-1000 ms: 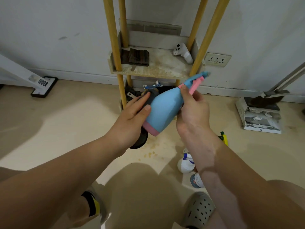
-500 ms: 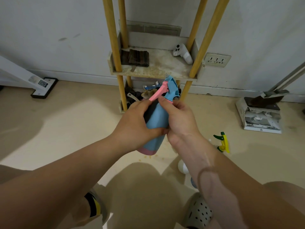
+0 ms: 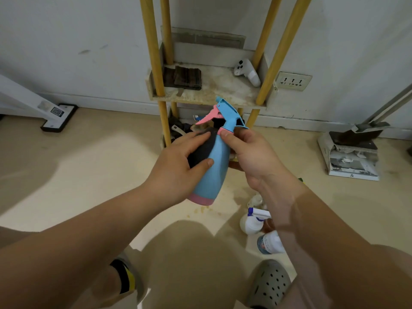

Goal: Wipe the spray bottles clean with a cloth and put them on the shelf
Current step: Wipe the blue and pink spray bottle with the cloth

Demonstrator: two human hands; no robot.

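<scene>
Pinching the neck of the blue spray bottle (image 3: pixel 215 175) with the right hand (image 3: pixel 254 159), clasping a dark cloth (image 3: pixel 200 150) against its side with the left hand (image 3: pixel 174 175), held between both, before the shelf (image 3: pixel 223 88).

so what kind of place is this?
Probably a home utility corner: a small shelf with yellow posts against a white wall, a wall socket low beside it, and what looks like a dustpan plus spray bottles on the floor.
</scene>
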